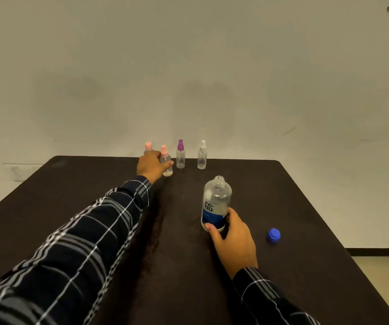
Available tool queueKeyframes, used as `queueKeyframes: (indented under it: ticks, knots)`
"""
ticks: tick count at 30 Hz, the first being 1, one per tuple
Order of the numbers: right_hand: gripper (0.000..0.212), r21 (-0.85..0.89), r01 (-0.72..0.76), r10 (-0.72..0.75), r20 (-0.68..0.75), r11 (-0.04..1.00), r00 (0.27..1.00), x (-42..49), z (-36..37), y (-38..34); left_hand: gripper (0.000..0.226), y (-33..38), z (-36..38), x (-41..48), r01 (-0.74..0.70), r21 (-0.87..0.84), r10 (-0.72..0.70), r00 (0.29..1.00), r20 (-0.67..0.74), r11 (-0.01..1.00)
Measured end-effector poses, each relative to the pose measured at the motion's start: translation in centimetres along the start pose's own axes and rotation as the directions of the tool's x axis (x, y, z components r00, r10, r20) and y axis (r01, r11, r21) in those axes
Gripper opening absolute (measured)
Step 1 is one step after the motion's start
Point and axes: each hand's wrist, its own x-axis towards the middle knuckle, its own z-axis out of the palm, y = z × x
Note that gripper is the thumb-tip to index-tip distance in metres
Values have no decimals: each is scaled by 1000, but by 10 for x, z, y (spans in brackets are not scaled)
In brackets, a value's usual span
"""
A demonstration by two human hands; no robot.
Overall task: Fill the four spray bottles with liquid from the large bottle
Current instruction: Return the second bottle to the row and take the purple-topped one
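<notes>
Several small clear spray bottles stand in a row near the far edge of the dark table. My left hand is wrapped around the second one, a pink-topped spray bottle. Another pink-topped bottle is partly hidden behind that hand. A purple-topped bottle and a white-topped bottle stand free to the right. The large clear bottle, uncapped with a blue label, stands upright closer to me. My right hand grips its base.
The large bottle's blue cap lies on the table to the right of my right hand. A pale wall rises just behind the table's far edge. The table's right edge drops to the floor at lower right.
</notes>
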Motion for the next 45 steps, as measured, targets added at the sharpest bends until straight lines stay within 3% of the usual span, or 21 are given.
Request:
queueKeyframes:
  ticks: [14,19,23,28,33,36,39,45]
  knots:
    - [48,-111,-33,31,-12,993,999,15,0,-9,29,-3,38,34,44,54,-38,993,-108,998]
    - [51,-127,-54,51,-28,990,998,25,3,-10,43,-5,39,41,55,59,-45,987,-155,997]
    - [54,-138,-59,55,-29,989,998,28,3,-10,39,-8,42,44,41,69,-27,983,-183,997]
    - [57,-155,-64,60,-32,986,998,32,4,-11,49,-10,41,41,-6,95,25,979,-203,995]
    - [58,-146,-67,63,-30,987,998,32,4,-12,77,0,39,28,-95,194,144,955,-258,976]
    - [59,-150,-69,65,-31,986,997,32,4,-11,69,15,36,24,-176,281,261,917,-303,943]
    - [62,-155,-75,71,-30,985,997,33,4,-13,53,26,39,23,-260,232,317,911,-263,937]
    - [64,-154,-68,63,-37,986,997,34,6,-9,51,29,53,37,-204,96,220,955,-201,974]
